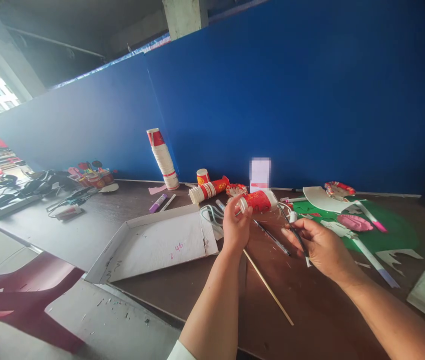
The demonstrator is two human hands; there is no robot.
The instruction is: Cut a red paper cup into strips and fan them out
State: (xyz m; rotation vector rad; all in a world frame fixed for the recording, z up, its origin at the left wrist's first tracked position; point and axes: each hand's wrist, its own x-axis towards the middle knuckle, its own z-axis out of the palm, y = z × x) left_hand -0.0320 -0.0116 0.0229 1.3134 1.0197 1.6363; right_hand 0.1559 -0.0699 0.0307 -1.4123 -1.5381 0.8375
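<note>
My left hand (237, 220) is closed around the rim end of a red paper cup (259, 201) with gold print, which lies on its side in the air above the table. My right hand (319, 247) grips a slim black tool (298, 236) between thumb and fingers. The tool's thin upper end points toward the base of the cup; its exact kind is hard to make out. Below and between the hands, a dark pen (272, 238) rests on the brown table (310, 320). A thin wooden stick (268, 287) lies nearer to me.
A shallow white cardboard box (155, 237) sits left of my hands. Behind it stand a tall cup stack (163, 157) and a toppled one (208, 190). Green paper (392, 225), markers (375, 262) and scraps lie at right. A blue partition (291, 90) closes off the back.
</note>
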